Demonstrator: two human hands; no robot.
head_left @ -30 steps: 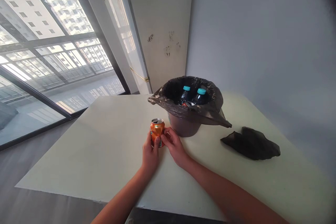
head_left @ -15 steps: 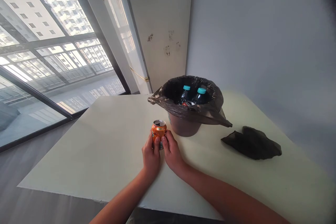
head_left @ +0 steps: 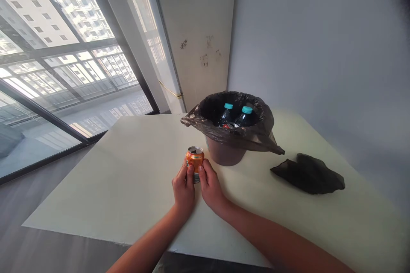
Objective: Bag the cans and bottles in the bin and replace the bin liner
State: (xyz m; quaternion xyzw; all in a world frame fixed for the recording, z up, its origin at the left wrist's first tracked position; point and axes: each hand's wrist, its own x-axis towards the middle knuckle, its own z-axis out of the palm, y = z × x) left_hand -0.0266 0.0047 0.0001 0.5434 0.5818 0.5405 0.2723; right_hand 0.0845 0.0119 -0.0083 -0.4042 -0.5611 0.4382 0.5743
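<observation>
An orange drink can stands upright at the middle of the table, its opened top facing up. My left hand is closed around its left side, and my right hand grips it from the right; both thumbs press on the near face. Just beyond the can is a brown bin lined with a black plastic bag folded over the rim. Inside it I see a bottle with a teal cap, another bottle with a teal cap and part of a red can.
A black folded plastic bag lies on the pale table, right of the bin. Behind the table stands a white fridge with worn marks. Glass doors are at the left, a grey wall at the right.
The can has turned slightly between my hands, and my left thumb sits a little differently on it. The bin and the loose bag are unchanged.
</observation>
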